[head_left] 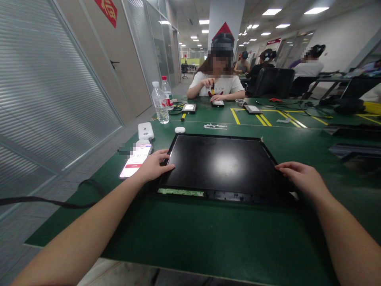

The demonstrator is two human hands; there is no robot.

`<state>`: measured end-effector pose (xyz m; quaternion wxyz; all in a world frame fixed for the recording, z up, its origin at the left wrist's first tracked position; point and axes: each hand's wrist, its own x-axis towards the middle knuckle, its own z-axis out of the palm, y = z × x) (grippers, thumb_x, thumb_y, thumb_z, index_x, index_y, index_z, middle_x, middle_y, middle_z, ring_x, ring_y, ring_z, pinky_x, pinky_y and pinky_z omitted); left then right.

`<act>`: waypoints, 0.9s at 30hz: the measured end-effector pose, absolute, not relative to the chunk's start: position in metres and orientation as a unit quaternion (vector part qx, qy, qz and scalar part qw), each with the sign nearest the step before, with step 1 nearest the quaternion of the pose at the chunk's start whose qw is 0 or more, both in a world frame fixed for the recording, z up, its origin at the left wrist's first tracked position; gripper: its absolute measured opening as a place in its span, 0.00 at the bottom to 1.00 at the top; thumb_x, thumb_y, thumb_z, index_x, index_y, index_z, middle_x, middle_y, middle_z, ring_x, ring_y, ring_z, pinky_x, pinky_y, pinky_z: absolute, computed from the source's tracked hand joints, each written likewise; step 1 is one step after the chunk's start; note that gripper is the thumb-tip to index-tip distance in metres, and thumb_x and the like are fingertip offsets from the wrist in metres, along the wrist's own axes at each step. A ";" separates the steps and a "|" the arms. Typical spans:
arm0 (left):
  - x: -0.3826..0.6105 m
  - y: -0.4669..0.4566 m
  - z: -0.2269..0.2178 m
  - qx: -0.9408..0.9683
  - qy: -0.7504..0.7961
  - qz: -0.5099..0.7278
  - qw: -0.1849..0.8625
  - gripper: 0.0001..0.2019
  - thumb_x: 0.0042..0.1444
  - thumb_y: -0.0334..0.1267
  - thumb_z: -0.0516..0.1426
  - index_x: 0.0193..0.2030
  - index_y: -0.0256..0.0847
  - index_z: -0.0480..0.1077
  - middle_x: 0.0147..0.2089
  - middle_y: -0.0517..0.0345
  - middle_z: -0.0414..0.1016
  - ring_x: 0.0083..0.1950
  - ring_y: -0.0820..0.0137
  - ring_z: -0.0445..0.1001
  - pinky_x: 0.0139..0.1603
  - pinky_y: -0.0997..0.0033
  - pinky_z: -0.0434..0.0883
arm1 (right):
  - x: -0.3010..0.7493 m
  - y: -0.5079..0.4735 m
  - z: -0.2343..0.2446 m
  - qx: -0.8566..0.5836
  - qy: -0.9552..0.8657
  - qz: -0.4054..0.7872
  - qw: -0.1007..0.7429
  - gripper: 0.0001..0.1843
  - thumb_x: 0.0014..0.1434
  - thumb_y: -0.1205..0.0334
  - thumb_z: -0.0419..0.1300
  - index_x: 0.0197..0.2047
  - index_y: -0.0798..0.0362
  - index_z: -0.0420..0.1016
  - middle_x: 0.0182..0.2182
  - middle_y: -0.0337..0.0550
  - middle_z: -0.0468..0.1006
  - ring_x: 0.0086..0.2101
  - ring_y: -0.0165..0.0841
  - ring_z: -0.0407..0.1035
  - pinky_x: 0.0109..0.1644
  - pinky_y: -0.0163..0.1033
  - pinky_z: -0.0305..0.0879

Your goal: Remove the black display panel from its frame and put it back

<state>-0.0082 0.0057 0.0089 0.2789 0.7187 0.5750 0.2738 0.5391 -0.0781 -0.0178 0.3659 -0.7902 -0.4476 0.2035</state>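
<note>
A black LCD screen panel [220, 163] lies face up in front of me, with light glaring on its surface. Along its near edge runs a narrow green circuit board [180, 192] on the left. My left hand [154, 165] grips the panel's left edge, thumb on top and fingers at the rim. At the right edge, my right hand [297, 174] pinches the frame between thumb and fingers. The undersides of both grips are hidden.
A lit phone [136, 161], white power bank [145, 131] and earbud case [180, 130] lie to the left. Behind them stand two water bottles [160, 104]. Across the green table [190, 234], a person works with a yellow-and-black screwdriver [212, 88] at a hard drive [218, 103].
</note>
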 end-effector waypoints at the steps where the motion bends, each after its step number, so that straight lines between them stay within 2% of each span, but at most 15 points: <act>1: -0.008 0.005 0.008 0.710 0.576 0.282 0.292 0.29 0.42 0.65 0.73 0.43 0.44 0.86 0.75 0.41 0.73 0.70 0.38 0.77 0.74 0.42 0.71 | 0.539 -0.078 -0.018 -0.792 -0.445 0.206 0.363 0.17 0.48 0.50 0.68 0.38 0.46 0.91 0.40 0.48 0.89 0.32 0.38 0.76 0.30 0.40 0.69; 6: -0.007 0.005 0.008 0.690 0.580 0.298 0.314 0.28 0.39 0.62 0.75 0.41 0.44 0.86 0.75 0.41 0.74 0.71 0.38 0.76 0.75 0.42 0.71 | 0.544 -0.076 -0.022 -0.780 -0.452 0.218 0.374 0.17 0.47 0.50 0.69 0.38 0.47 0.91 0.43 0.49 0.89 0.34 0.39 0.77 0.31 0.40 0.69; 11: -0.006 0.004 0.009 0.681 0.579 0.311 0.322 0.26 0.38 0.58 0.76 0.39 0.43 0.85 0.74 0.40 0.74 0.71 0.38 0.76 0.75 0.42 0.71 | 0.545 -0.075 -0.022 -0.774 -0.461 0.216 0.377 0.17 0.46 0.49 0.70 0.37 0.47 0.90 0.37 0.48 0.88 0.32 0.39 0.75 0.31 0.41 0.68; 17: -0.006 0.004 0.009 0.689 0.579 0.303 0.313 0.24 0.41 0.57 0.75 0.40 0.43 0.85 0.74 0.39 0.74 0.72 0.37 0.75 0.75 0.41 0.71 | 0.540 -0.073 -0.021 -0.769 -0.449 0.231 0.392 0.17 0.42 0.52 0.70 0.36 0.48 0.88 0.39 0.48 0.89 0.35 0.39 0.76 0.36 0.43 0.71; 22: -0.006 0.005 0.008 0.704 0.578 0.286 0.298 0.24 0.44 0.57 0.73 0.42 0.43 0.84 0.75 0.38 0.73 0.72 0.37 0.74 0.74 0.42 0.72 | 0.540 -0.073 -0.022 -0.771 -0.460 0.212 0.385 0.17 0.43 0.51 0.68 0.37 0.47 0.88 0.40 0.47 0.89 0.36 0.40 0.77 0.37 0.43 0.71; 25: -0.006 0.003 0.008 0.727 0.572 0.265 0.271 0.26 0.48 0.57 0.71 0.47 0.41 0.84 0.75 0.36 0.72 0.71 0.37 0.75 0.73 0.41 0.74 | 0.539 -0.075 -0.022 -0.792 -0.462 0.192 0.351 0.17 0.45 0.50 0.68 0.37 0.46 0.88 0.36 0.46 0.87 0.33 0.40 0.76 0.36 0.44 0.70; 27: -0.005 0.002 0.009 0.746 0.562 0.256 0.251 0.29 0.52 0.57 0.68 0.56 0.40 0.82 0.74 0.35 0.73 0.71 0.38 0.75 0.71 0.41 0.74 | 0.539 -0.076 -0.021 -0.798 -0.470 0.170 0.336 0.16 0.46 0.49 0.67 0.37 0.46 0.88 0.33 0.46 0.87 0.32 0.40 0.76 0.35 0.44 0.69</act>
